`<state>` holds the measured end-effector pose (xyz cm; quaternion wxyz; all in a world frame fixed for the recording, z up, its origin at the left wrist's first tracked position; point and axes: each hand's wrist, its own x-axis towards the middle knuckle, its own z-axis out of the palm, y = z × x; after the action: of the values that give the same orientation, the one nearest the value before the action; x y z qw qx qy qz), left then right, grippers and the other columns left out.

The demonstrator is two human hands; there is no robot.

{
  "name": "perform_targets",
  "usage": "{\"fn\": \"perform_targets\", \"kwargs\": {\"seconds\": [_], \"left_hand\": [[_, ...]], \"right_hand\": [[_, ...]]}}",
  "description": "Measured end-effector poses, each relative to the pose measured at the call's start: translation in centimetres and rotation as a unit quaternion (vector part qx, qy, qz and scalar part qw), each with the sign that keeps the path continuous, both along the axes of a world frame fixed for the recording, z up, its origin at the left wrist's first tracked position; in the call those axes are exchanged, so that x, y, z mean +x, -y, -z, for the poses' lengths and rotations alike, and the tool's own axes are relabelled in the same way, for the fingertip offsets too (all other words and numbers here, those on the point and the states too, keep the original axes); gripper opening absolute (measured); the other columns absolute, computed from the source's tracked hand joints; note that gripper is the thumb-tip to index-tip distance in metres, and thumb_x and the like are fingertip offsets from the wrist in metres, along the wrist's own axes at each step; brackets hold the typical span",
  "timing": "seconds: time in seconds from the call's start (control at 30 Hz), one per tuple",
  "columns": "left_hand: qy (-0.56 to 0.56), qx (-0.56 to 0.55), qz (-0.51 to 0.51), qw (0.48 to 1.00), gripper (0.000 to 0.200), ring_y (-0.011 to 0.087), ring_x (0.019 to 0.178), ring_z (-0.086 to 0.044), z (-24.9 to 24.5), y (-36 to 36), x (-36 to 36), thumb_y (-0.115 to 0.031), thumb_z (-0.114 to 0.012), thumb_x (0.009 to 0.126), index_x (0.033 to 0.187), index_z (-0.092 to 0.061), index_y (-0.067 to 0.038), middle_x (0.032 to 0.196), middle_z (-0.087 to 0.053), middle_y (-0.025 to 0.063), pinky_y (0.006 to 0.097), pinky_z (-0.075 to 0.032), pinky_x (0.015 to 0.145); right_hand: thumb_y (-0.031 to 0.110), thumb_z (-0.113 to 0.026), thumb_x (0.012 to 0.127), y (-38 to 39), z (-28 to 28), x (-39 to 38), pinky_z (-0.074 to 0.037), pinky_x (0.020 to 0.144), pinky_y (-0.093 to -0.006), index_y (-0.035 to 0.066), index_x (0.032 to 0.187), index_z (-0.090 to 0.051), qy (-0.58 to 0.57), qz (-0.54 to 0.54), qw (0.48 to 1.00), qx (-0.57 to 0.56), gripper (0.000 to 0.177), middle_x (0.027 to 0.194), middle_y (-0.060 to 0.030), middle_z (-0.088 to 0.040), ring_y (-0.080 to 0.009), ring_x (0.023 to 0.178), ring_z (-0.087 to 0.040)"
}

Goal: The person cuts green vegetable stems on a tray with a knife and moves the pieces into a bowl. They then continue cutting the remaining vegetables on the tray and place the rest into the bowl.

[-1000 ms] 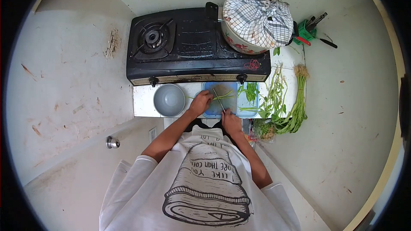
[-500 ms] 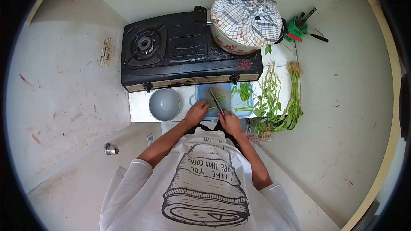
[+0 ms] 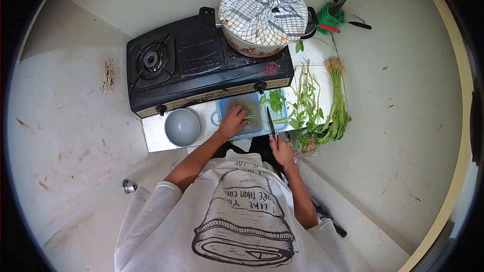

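Stems (image 3: 249,116) sit under my left hand's (image 3: 234,120) half-curled fingers; my right hand (image 3: 282,150) grips a knife (image 3: 271,122).

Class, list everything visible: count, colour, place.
Gas stove: 1, black, back
Round floral pot: 1, cream, on stove
Checked cloth: 1, white, over pot
Tiled counter: 1, white, before stove
Round bowl: 1, grey, left
Rectangular board: 1, blue, centre
Rectangular tray: 1, blue, beside board
Cut stems: many, green, board, tray
Leafy stems: many, green, right
Rooted bundle: 1, green, far right
Plastic bag: 1, clear, front right
Utensil basket: 1, green, rear right
Long knife: 1, grey, over tray
Door knob: 1, silver, left
Printed shirt: 1, white, foreground
Left hand: 1, on board
Right hand: 1, gripping knife
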<state>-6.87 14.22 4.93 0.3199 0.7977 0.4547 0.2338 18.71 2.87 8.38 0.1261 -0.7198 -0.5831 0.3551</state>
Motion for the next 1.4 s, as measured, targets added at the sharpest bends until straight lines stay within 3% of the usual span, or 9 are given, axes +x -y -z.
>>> {"fn": "perform_targets", "kwargs": {"seconds": [0.07, 0.27, 0.57, 1.07, 1.17, 1.27, 1.4], "left_hand": [[0.02, -0.017, -0.037, 0.999, 0.036, 0.0385, 0.108, -0.058, -1.8, 0.5, -1.0, -0.014, -0.077, 0.086, 0.118, -0.065, -0.003, 0.111, -0.058, 0.0166, 0.046, -0.05, 0.096], [0.015, -0.016, -0.079, 0.997, 0.03, 0.0363, 0.109, -0.058, -0.6, 2.3, -6.0, -0.014, -0.077, 0.088, 0.114, -0.067, -0.003, 0.111, -0.06, 0.0145, 0.0451, -0.05, 0.096], [-0.068, 0.038, -0.021, 0.997, 0.016, 0.0344, 0.102, -0.059, 1.2, 1.2, -5.8, -0.005, -0.066, 0.09, 0.107, -0.067, -0.005, 0.107, -0.061, 0.0124, 0.045, -0.051, 0.093], [-0.013, 0.038, 0.0, 0.999, 0.013, 0.0355, 0.098, -0.06, 1.6, 1.2, -6.5, -0.002, -0.064, 0.089, 0.101, -0.066, -0.003, 0.097, -0.06, 0.0141, 0.0445, -0.052, 0.089], [-0.017, 0.042, -0.013, 0.999, 0.01, 0.036, 0.098, -0.06, 2.0, 1.6, -6.5, -0.007, -0.066, 0.092, 0.101, -0.067, -0.003, 0.099, -0.061, 0.0144, 0.0467, -0.051, 0.089], [-0.031, 0.026, -0.025, 0.999, 0.011, 0.0361, 0.098, -0.059, 1.7, 2.3, -7.0, -0.008, -0.065, 0.093, 0.102, -0.068, -0.003, 0.099, -0.061, 0.0142, 0.0461, -0.05, 0.09], [-0.003, 0.011, -0.032, 0.999, 0.01, 0.0363, 0.098, -0.058, 0.3, 3.3, -7.3, -0.009, -0.064, 0.094, 0.101, -0.066, -0.003, 0.099, -0.06, 0.015, 0.0452, -0.049, 0.092]], "right_hand": [[0.041, -0.056, 0.104, 0.6, 1.1, 0.0, -0.052, 0.069, -0.0591, -0.001, 0.102, -0.065, -0.006, -0.004, 1.0, 0.011, 0.043, 0.076, -0.0295, -0.068, -0.052, 0.076, -0.067], [0.04, -0.058, 0.103, 1.5, 2.7, -1.5, -0.054, 0.066, -0.06, 0.001, 0.099, -0.063, 0.007, -0.054, 0.998, 0.005, 0.039, 0.071, -0.0281, -0.067, -0.0503, 0.07, -0.068], [0.038, -0.057, 0.103, 1.3, 1.6, -6.2, -0.056, 0.061, -0.0587, 0.003, 0.098, -0.06, 0.05, -0.117, 0.992, 0.002, 0.036, 0.069, -0.0265, -0.067, -0.0474, 0.066, -0.069], [0.036, -0.053, 0.105, -1.3, 3.3, -11.6, -0.058, 0.066, -0.057, -0.001, 0.101, -0.06, 0.13, -0.129, 0.983, 0.003, 0.038, 0.073, -0.0279, -0.07, -0.046, 0.068, -0.071], [0.035, -0.053, 0.105, -2.7, 3.9, -12.2, -0.058, 0.067, -0.0566, -0.001, 0.099, -0.061, 0.132, -0.138, 0.981, 0.023, 0.037, 0.073, -0.0283, -0.07, -0.0459, 0.069, -0.072], [0.034, -0.054, 0.105, -3.2, 4.3, -11.7, -0.059, 0.065, -0.0545, 0.001, 0.105, -0.063, 0.138, -0.16, 0.976, 0.045, 0.035, 0.076, -0.024, -0.072, -0.0462, 0.068, -0.071], [0.037, -0.055, 0.104, -3.2, 2.3, -10.0, -0.057, 0.069, -0.057, 0.001, 0.108, -0.063, 0.047, -0.155, 0.986, 0.03, 0.037, 0.075, -0.0273, -0.07, -0.0486, 0.073, -0.07]]}}
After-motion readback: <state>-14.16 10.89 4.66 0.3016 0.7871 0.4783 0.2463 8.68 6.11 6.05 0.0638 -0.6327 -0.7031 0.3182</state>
